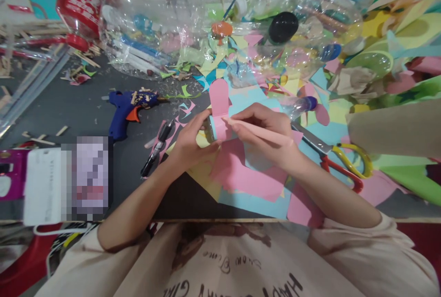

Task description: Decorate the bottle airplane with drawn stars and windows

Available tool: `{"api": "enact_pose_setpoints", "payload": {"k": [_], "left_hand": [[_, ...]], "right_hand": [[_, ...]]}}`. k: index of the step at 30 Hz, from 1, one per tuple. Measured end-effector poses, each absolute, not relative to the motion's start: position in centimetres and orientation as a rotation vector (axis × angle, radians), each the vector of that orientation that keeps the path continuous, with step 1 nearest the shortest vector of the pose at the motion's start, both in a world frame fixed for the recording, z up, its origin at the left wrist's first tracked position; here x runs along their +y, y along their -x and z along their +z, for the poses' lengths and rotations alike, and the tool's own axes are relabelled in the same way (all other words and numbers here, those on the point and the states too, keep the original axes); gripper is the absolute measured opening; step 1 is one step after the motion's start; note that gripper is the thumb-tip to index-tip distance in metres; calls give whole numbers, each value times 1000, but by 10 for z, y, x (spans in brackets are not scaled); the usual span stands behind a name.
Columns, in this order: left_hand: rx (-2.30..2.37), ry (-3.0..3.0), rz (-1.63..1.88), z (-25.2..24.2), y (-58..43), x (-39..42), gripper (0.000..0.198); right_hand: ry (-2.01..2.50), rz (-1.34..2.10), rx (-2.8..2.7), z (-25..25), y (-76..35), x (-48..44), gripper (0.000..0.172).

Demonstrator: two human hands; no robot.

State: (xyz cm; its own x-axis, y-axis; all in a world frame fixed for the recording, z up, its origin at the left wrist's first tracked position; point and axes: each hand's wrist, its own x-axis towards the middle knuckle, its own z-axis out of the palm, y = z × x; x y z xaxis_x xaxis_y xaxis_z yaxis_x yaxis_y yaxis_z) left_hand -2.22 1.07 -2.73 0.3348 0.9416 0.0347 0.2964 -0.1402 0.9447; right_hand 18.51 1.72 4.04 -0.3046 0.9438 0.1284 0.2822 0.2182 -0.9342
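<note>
Pink paper (219,97) sits above the desk (82,104), between two hands. The left hand (189,145) has its fingers clamped on the lower part; the right hand (275,122) grips a pale pen (263,132). Firm bracing, light pressure should prevent slipping.

Pink paper strip (219,97): lower edge partly hidden by both hands (193,143) (267,115). Pale pink stick (267,133): tip indistinct. Scissors (324,148): blade ends obscured behind right hand. Rectangular item (91,175): pixelated, unreadable. Purple package (13,182): cut by left edge. T-shirt (262,267): cropped below.
</note>
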Motion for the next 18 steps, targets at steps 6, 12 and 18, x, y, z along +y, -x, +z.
{"api": "enact_pose_setpoints", "payload": {"k": [6,12,18], "left_hand": [[1116,-1665,849,-27,22,11,69],[1137,-1680,847,-26,21,10,67],[1155,-1707,852,-27,22,11,66]], "right_hand": [[1122,1159,-1731,43,-185,18,13],[1185,1178,-1782,47,-184,16,17],[1233,1154,-1902,50,-182,13,15]]}}
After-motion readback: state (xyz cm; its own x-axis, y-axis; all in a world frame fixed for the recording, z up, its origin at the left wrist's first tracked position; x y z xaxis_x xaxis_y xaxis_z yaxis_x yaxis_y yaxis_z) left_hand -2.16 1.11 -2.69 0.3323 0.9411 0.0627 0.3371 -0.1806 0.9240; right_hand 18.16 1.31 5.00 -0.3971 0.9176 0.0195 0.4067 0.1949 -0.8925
